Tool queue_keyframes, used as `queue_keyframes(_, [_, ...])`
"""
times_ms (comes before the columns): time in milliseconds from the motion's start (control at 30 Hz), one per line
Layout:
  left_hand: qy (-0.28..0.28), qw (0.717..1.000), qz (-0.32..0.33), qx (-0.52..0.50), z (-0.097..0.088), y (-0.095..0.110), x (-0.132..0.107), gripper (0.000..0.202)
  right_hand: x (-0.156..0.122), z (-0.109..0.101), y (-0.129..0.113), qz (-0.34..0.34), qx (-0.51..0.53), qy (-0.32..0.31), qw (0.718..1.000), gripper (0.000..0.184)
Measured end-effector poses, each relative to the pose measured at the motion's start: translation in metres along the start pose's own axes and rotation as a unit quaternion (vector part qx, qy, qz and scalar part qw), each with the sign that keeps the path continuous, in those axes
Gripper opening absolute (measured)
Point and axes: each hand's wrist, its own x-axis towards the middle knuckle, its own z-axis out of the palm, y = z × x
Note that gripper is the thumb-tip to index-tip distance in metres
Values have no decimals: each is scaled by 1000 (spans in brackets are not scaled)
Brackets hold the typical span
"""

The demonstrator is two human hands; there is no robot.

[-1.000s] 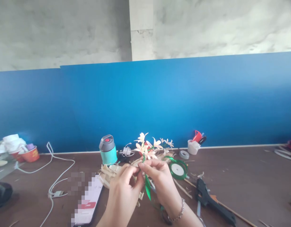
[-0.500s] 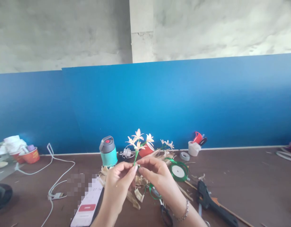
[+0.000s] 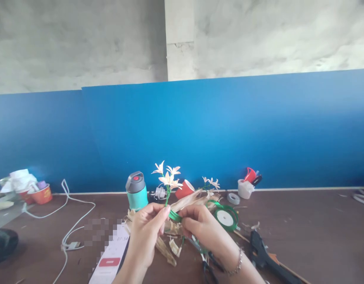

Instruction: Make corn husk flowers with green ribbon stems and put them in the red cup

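My left hand [image 3: 148, 225] pinches the green stem of a small spray of artificial flowers [image 3: 168, 179], held upright with pale pink-white petals at the top. From the stem a short stretch of green ribbon [image 3: 175, 216] runs across to my right hand [image 3: 199, 223], whose thumb and fingers are closed on it. The ribbon spool [image 3: 225, 218], with a white centre, lies on the table to the right of that hand. Dry husk strips [image 3: 164, 250] lie under and behind both hands.
Scissors [image 3: 209, 272] and a black glue gun [image 3: 267, 258] lie at the right front. A phone [image 3: 109, 258] is by my left forearm. Behind stand a turquoise flask [image 3: 137, 195], a tipped red cup [image 3: 184, 189], more flowers [image 3: 210, 182] and a white cup [image 3: 245, 189]. A white cable [image 3: 65, 232] trails at left.
My right hand has drawn away from the left, and a stretch of green ribbon now shows between them. The flower spray has turned and shifted slightly left.
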Motion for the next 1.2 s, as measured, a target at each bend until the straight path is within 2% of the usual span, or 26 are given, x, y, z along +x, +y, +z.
queue_keyframes(67, [-15,1000,-2,10,1,0,-1,27,-1,0,-1,-13,-37,-7,999,19])
queue_keyframes(133, [-21,1000,0,20,2,0,-1,26,-2,0,-3,-60,-60,-24,996,19])
queue_keyframes(233, [-18,999,12,28,2,-1,0,25,-3,1,-4,-105,-68,-22,992,11])
queue_keyframes(300, [-15,999,17,29,1,-1,2,24,-3,1,-3,-91,-63,-24,994,17])
queue_keyframes(400, [-20,999,17,31,1,-1,3,25,-3,0,-2,-59,-51,-59,995,26])
queue_keyframes(467, [-42,999,4,31,2,-1,2,27,-4,-2,-2,-63,-19,-54,996,19])
queue_keyframes(533, [-77,997,-21,20,3,0,0,29,-4,-2,-3,-75,60,-25,995,18])
queue_keyframes(667, [-144,985,-92,-28,7,2,-4,34,-1,1,-5,-92,229,-39,968,16])
queue_keyframes(800, [-172,974,-138,-40,7,3,-7,34,1,4,-3,-104,264,-13,959,21])
queue_keyframes(900, [-172,979,-102,28,7,5,-8,31,-1,7,1,-80,235,37,968,26])
queue_keyframes(1033, [-123,984,28,129,8,5,-12,20,-1,10,4,-97,148,112,978,28])
queue_keyframes(1200, [-68,975,109,179,9,-7,-14,15,-2,11,0,-92,64,150,982,26])
